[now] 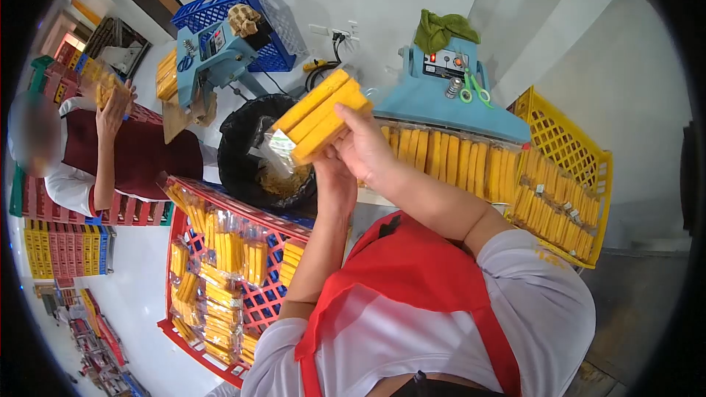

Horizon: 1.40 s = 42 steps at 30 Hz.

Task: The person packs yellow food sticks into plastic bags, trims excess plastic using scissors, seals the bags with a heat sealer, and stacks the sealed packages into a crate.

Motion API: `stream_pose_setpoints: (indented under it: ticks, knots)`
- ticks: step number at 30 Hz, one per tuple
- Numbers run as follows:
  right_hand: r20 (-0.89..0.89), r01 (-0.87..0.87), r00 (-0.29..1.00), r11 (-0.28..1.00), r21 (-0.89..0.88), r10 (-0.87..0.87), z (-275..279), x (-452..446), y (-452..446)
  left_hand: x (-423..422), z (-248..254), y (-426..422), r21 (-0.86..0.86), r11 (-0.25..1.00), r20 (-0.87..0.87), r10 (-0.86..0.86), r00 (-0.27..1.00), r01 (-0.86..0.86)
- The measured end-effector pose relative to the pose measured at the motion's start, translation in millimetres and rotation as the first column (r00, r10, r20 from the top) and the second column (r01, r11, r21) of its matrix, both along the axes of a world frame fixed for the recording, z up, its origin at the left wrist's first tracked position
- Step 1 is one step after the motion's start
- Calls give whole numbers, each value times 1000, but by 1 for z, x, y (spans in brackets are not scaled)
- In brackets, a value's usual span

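Both of my hands hold a clear plastic pack of yellow bars (321,117) in front of my chest. The bars lie side by side, and a white and green label shows near the pack's lower left end. My right hand (359,141) grips the right side, its thumb on top of the bars. From below, my left hand (332,175) supports the pack, with its fingers partly hidden. Beneath the pack is a bin lined with a black bag (246,121). To the right, a row of similar yellow bars (448,163) lies along a blue sealing machine (441,110).
A red crate (254,295) of bagged bars stands at left, a yellow crate (562,129) at right. Green scissors (476,94) and a green cloth (445,29) rest on the machine. Another person (140,148) handles a pack near a second blue machine (213,59).
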State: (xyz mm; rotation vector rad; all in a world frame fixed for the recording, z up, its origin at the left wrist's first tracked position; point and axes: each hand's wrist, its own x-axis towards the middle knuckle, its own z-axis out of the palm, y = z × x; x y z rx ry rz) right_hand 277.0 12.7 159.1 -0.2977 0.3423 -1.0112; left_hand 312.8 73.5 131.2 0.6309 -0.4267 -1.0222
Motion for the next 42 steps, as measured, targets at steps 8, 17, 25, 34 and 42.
stream_pose_setpoints:
  ticks: [8, 17, 25, 34, 42]
  knots:
    - [-190, -144, 979, 896, -421, 68, -7, -16, 9, 41, 16, -29, -112, 989, -333, 54, 941, -97]
    - [-553, -388, -359, 659, -645, -752, -53, -210, -169, 79, 19, -41, -21, 990, -483, 114, 868, -142]
    - [-686, -511, -617, 859, -23, -385, -60, -221, -195, 82, 15, -46, 90, 973, -323, 231, 918, -213]
    - [-760, -597, -397, 773, -212, -515, -89, -231, -216, 93, 12, -36, 17, 948, -202, 315, 928, -318]
    - [-866, -424, 321, 760, -493, -382, 13, -218, -108, 103, 34, -23, 133, 951, -430, 309, 848, -279]
